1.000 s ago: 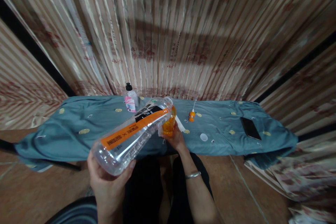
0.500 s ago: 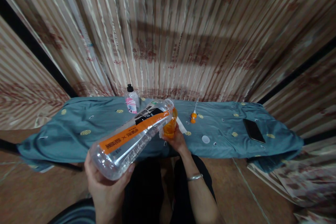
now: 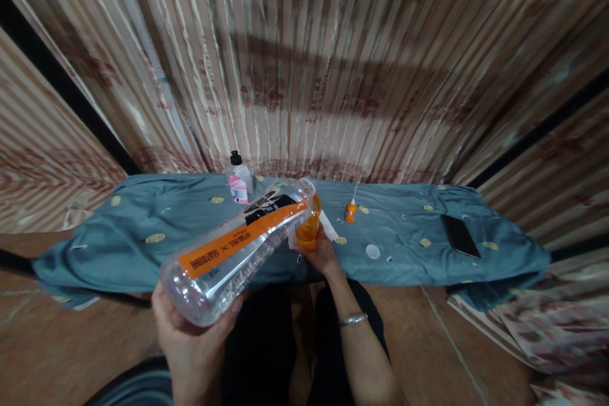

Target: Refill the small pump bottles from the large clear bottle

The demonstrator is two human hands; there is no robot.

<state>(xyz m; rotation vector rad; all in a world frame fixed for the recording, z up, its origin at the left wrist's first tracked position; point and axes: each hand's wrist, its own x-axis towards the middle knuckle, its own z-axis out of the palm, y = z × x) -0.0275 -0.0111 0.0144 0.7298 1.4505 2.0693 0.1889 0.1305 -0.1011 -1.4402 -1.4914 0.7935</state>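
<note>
My left hand [image 3: 190, 330] is wrapped round the base of a large clear bottle [image 3: 238, 247] with an orange and black label. The bottle is tilted, its uncapped mouth up and to the right, right by the top of an orange bottle [image 3: 308, 228]. My right hand [image 3: 323, 252] grips that orange bottle from the right side; the large bottle partly covers it. Whether liquid passes between them I cannot tell. A white tissue or paper [image 3: 329, 226] lies just behind my right hand. To its right rests an orange pump top [image 3: 351, 210] with a clear tube.
On the blue cloth-covered table [image 3: 404, 266] stand a pink-labelled bottle with a black cap [image 3: 238, 183] at back left, a white round disc [image 3: 372, 252], and a dark phone or tablet [image 3: 459, 236] at right. A striped curtain [image 3: 304, 63] hangs behind.
The base of the large bottle and my left hand have shifted very slightly to the left. My right hand and the orange bottle look unmoved.
</note>
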